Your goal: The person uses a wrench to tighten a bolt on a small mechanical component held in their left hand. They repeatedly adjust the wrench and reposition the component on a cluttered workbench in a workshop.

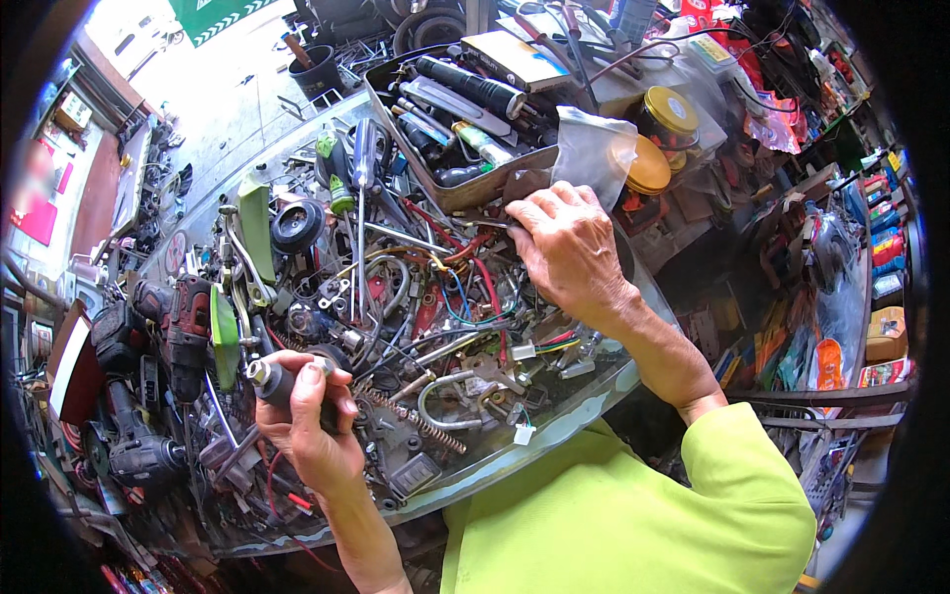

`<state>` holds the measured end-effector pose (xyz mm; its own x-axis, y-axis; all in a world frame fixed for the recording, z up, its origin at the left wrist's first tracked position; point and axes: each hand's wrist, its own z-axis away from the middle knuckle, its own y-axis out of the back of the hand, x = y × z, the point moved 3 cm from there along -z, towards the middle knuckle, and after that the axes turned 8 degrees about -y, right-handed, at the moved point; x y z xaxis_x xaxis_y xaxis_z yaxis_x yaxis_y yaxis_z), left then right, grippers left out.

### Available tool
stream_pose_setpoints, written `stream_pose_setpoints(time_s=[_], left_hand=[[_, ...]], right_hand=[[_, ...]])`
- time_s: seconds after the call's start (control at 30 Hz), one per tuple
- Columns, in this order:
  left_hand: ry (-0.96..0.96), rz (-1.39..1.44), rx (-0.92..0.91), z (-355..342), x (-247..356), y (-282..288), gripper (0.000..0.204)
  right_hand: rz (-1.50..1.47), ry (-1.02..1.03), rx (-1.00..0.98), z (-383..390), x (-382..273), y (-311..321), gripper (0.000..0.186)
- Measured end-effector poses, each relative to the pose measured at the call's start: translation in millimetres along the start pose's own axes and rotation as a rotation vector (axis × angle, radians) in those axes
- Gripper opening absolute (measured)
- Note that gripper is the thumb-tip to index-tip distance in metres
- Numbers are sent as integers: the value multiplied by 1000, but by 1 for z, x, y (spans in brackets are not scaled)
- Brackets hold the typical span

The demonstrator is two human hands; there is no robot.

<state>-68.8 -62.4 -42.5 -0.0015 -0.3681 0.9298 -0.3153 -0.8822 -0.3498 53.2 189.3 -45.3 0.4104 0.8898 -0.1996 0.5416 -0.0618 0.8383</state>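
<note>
My left hand (322, 436) is closed around a black cylindrical part (276, 385) that ends in a brass-coloured metal nut. Its fingers and thumb wrap the part above the cluttered glass tabletop. My right hand (569, 252) reaches to the near corner of a metal tray (450, 198). Its fingers are curled together beside a dark flat piece (526, 184), and what they grip is mostly hidden under them. Between the hands lie loose wires (485, 282), a coil spring (416, 421), a white connector (523, 434) and many small metal parts.
Torches and tools fill the tray, with a box (515, 57) on its far edge. Yellow-lidded jars (648, 163) stand to its right. Screwdrivers (363, 158) lie left of centre. Cordless drills (188, 337) crowd the left side. The glass table edge (554, 431) curves close to my body.
</note>
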Motion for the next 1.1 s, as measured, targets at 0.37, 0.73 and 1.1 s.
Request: stream_pose_setpoints(time_s=[0.37, 0.73, 1.1], left_hand=[[-193, -52, 142, -8, 17, 14, 18], [-522, -620, 322, 36, 21, 60, 19], [-481, -801, 358, 58, -4, 74, 24]], right_hand=[[-390, 515, -303, 37, -69, -4, 28], [-286, 436, -376, 42, -69, -8, 42], [-341, 626, -370, 50, -95, 5, 46]])
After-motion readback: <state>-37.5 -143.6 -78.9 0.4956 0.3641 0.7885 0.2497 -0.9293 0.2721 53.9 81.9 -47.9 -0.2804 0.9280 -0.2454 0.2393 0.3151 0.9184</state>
